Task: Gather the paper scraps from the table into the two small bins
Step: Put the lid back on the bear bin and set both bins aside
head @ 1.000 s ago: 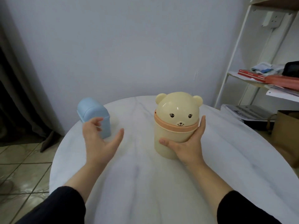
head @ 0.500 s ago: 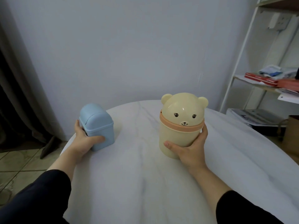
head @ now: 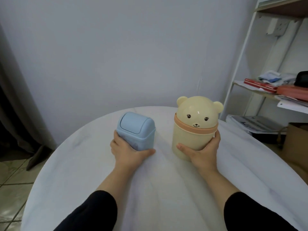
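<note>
Gripping the blue bin (head: 135, 130), the left hand (head: 128, 153) tilts it, seemingly; the right hand (head: 202, 151) holds the bear bin (head: 194, 129) on the tabletop (head: 158, 189).

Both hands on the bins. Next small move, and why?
Probably settle the blue bin and release the left hand: both hands grip bins, the right hand on the bear bin, so neither can pick anything up. No paper scraps show on the table in this view.

Pale wall (head: 133, 47), white shelving (head: 240, 64), tiled floor (head: 10, 174)
</note>
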